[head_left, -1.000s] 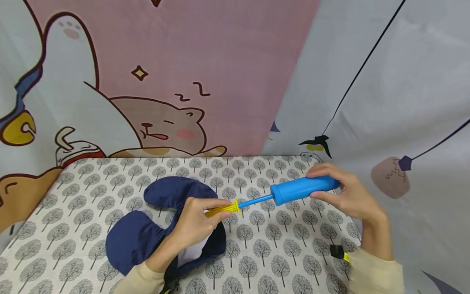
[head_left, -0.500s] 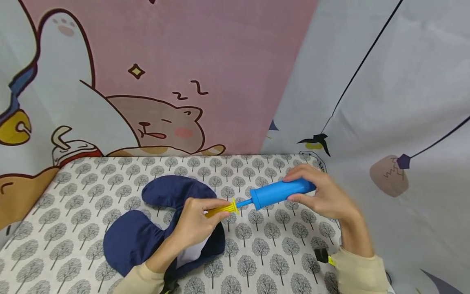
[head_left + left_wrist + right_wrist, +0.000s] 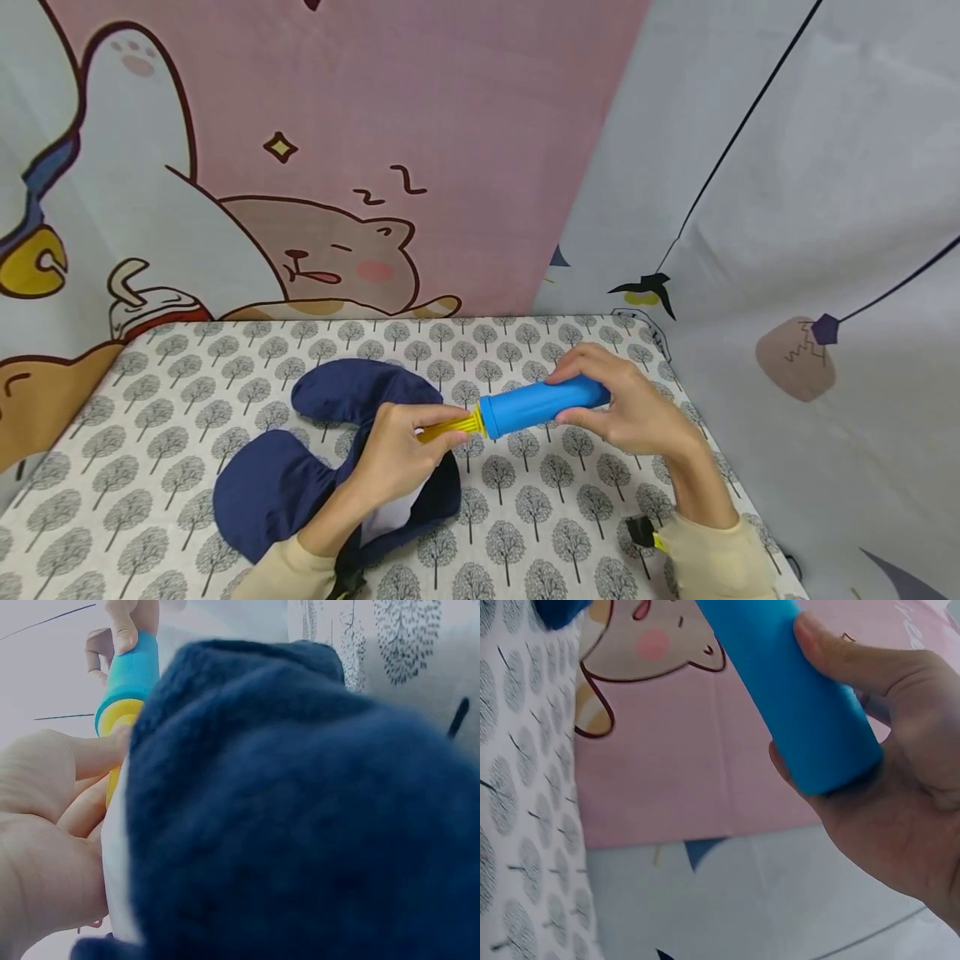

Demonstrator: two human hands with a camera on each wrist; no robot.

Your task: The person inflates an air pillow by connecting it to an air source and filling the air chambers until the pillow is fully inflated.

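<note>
A blue hand air pump (image 3: pixel 517 410) with a yellow end piece (image 3: pixel 456 426) lies between my two hands above the table. My left hand (image 3: pixel 401 450) pinches the yellow end between thumb and fingers. My right hand (image 3: pixel 622 408) grips the far end of the blue barrel, which is seen close up in the right wrist view, its base (image 3: pixel 832 761) against my palm. The barrel meets the yellow piece, and no rod shows between them. Under my left hand rests a navy U-shaped neck pillow (image 3: pixel 273 492) with some white material (image 3: pixel 390 512) showing at its opening. The yellow tip is hidden by my fingers.
The table is covered with a tree-print cloth (image 3: pixel 532 508). Behind it hangs a pink and white curtain (image 3: pixel 487 167) with cartoon animals, and a pale curtain (image 3: pixel 862 208) hangs along the right side. Black straps sit at both wrists.
My right hand has pushed the blue barrel leftward and slightly down, so the blue rod has slid inside it. My left hand and the pillow have stayed put.
</note>
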